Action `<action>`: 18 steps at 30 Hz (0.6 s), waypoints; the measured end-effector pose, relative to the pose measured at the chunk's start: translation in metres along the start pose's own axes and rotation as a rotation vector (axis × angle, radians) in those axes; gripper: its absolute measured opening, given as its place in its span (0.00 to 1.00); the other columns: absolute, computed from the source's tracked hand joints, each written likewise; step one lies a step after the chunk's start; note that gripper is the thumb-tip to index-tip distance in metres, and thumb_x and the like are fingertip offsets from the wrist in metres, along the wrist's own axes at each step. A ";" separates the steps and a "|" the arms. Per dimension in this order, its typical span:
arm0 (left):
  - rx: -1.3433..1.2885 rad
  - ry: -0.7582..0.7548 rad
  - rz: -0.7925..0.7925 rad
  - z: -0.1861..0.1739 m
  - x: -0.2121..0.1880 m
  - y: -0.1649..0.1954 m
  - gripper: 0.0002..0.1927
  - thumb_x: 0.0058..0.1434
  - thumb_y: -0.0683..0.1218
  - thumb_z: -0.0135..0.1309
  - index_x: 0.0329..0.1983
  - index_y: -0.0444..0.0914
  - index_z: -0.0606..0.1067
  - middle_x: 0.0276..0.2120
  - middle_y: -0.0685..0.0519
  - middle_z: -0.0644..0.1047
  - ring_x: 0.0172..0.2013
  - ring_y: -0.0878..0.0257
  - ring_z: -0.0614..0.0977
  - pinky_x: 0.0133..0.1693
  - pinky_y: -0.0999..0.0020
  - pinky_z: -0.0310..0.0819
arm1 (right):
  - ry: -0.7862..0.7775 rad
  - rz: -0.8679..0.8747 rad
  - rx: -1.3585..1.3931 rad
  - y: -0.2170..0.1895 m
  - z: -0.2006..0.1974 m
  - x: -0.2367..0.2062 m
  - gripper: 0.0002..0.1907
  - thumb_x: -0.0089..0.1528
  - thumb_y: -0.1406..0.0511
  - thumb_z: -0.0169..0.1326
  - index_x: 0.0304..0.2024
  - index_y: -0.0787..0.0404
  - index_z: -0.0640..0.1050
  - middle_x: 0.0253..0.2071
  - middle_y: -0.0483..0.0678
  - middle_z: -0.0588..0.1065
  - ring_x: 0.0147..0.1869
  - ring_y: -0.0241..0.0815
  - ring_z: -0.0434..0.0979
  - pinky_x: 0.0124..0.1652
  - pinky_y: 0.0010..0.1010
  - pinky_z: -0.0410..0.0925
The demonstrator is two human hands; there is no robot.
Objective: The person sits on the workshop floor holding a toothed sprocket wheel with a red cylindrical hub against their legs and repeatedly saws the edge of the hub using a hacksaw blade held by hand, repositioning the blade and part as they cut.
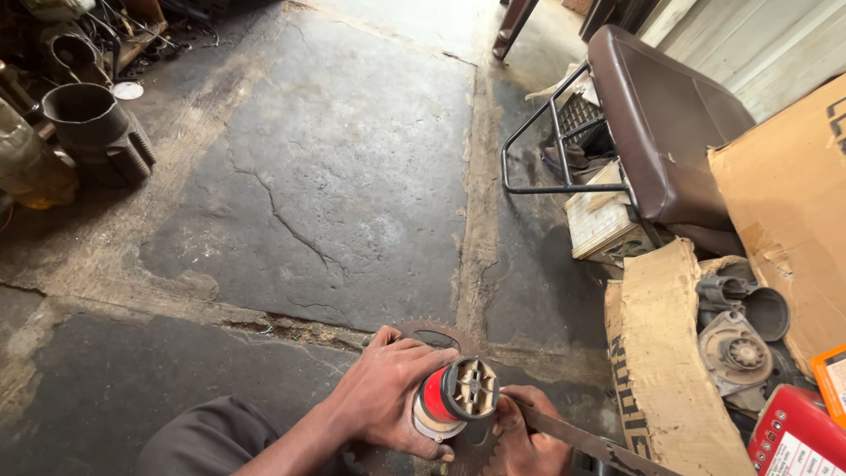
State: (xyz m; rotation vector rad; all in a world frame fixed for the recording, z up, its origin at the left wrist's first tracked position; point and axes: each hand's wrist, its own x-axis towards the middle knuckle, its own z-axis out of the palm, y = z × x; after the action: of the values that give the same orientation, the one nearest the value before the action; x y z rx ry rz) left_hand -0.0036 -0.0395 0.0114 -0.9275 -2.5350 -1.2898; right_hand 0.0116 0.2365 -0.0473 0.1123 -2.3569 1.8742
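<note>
My left hand [381, 397] grips a short cylindrical part [454, 397] with a red band, a dark ring and a tan slotted end face turned toward me. Under and behind it lies a rusty toothed sprocket [432, 334], its teeth showing above my fingers. My right hand [527, 436] is closed on a long flat metal blade [599, 445] that runs off to the lower right; its near end meets the cylinder's right side.
A cracked stone floor [335, 176] stretches ahead. A brown seat on a black tube frame [661, 123] stands at right above torn cardboard boxes [656, 353] with engine parts [736, 348]. A finned engine cylinder [92, 132] sits at the left. A red container [793, 436] lies at the lower right.
</note>
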 end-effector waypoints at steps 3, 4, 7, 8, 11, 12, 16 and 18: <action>0.020 0.017 0.025 0.000 0.000 -0.001 0.54 0.37 0.72 0.70 0.62 0.38 0.73 0.48 0.50 0.81 0.52 0.54 0.81 0.55 0.56 0.62 | -0.105 -0.081 -0.157 -0.021 -0.011 0.010 0.16 0.61 0.59 0.60 0.40 0.68 0.82 0.28 0.49 0.80 0.31 0.34 0.79 0.33 0.24 0.72; 0.016 0.011 0.018 0.000 0.000 -0.001 0.54 0.36 0.72 0.70 0.63 0.39 0.72 0.48 0.50 0.81 0.51 0.54 0.81 0.54 0.56 0.62 | -0.142 -0.112 -0.201 -0.027 -0.015 0.015 0.16 0.61 0.59 0.61 0.40 0.67 0.83 0.29 0.48 0.81 0.33 0.33 0.80 0.34 0.24 0.72; 0.013 0.002 0.015 0.000 0.000 -0.001 0.54 0.35 0.71 0.70 0.63 0.39 0.72 0.47 0.50 0.81 0.50 0.55 0.81 0.53 0.56 0.61 | -0.202 0.047 -0.116 -0.037 -0.018 0.026 0.18 0.58 0.58 0.61 0.41 0.67 0.82 0.32 0.48 0.82 0.32 0.35 0.83 0.32 0.26 0.75; 0.016 0.002 0.018 0.000 -0.001 -0.001 0.54 0.35 0.71 0.70 0.63 0.39 0.72 0.47 0.50 0.81 0.50 0.55 0.81 0.53 0.56 0.62 | -0.193 0.069 -0.059 -0.038 -0.016 0.026 0.18 0.58 0.59 0.61 0.42 0.68 0.82 0.32 0.48 0.82 0.33 0.35 0.83 0.33 0.26 0.75; 0.016 0.012 0.025 0.000 -0.002 -0.001 0.54 0.35 0.69 0.71 0.63 0.40 0.72 0.46 0.50 0.81 0.50 0.54 0.81 0.53 0.56 0.62 | -0.168 0.137 0.084 -0.034 -0.009 0.020 0.18 0.61 0.60 0.61 0.43 0.71 0.80 0.33 0.50 0.81 0.35 0.37 0.81 0.36 0.27 0.73; 0.016 0.016 0.027 0.000 -0.002 -0.002 0.54 0.34 0.69 0.72 0.63 0.40 0.72 0.45 0.50 0.80 0.50 0.54 0.81 0.53 0.55 0.62 | -0.160 0.159 0.117 -0.033 -0.007 0.017 0.18 0.62 0.60 0.61 0.42 0.72 0.79 0.33 0.51 0.80 0.35 0.37 0.80 0.36 0.27 0.72; 0.007 0.003 0.000 0.002 -0.003 -0.001 0.54 0.32 0.67 0.71 0.63 0.41 0.72 0.45 0.51 0.81 0.49 0.54 0.81 0.52 0.55 0.62 | -0.127 0.243 0.336 -0.028 0.000 -0.001 0.19 0.62 0.60 0.61 0.40 0.72 0.78 0.29 0.52 0.79 0.29 0.40 0.80 0.31 0.30 0.72; 0.011 0.022 0.006 0.002 -0.004 0.000 0.53 0.32 0.67 0.71 0.62 0.41 0.72 0.46 0.51 0.81 0.49 0.54 0.81 0.52 0.56 0.62 | -0.153 0.215 0.318 -0.028 0.002 -0.002 0.19 0.62 0.58 0.61 0.39 0.72 0.78 0.28 0.52 0.79 0.28 0.39 0.79 0.30 0.29 0.71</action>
State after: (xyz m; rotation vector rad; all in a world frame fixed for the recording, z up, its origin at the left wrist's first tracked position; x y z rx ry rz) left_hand -0.0005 -0.0397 0.0083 -0.9124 -2.5185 -1.2765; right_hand 0.0168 0.2286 -0.0212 0.0339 -2.2180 2.4145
